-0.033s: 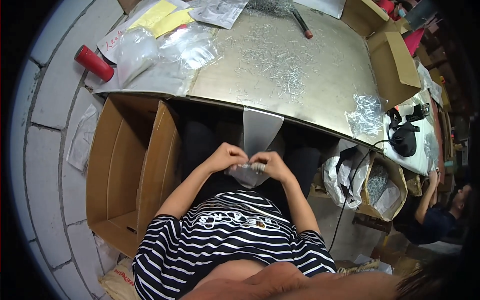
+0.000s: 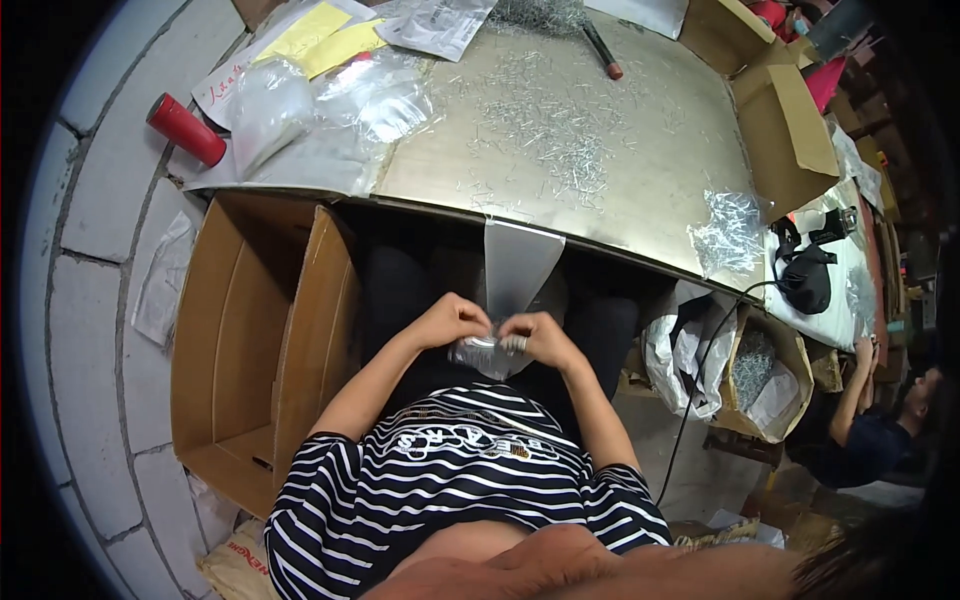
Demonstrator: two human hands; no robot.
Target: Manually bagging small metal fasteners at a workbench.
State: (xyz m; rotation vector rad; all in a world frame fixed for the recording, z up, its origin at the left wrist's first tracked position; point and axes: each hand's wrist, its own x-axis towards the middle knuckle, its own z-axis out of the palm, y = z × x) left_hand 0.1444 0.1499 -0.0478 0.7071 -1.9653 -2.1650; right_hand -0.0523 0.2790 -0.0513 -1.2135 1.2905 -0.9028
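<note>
Head view, clear bag [image 2: 488, 362], top between left hand [image 2: 452, 322], right hand [image 2: 541, 338]

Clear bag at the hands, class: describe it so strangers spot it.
Find the table. Below its near edge, above the striped shirt, the clear bag shows at the left hand and right hand. Unlike the plastic bags on the table, it has hands at its top.

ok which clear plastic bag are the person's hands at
The small clear plastic bag at the fingertips of the left hand and right hand, before the grey metal table; neither hand touches the clear bags lying on it.
</note>
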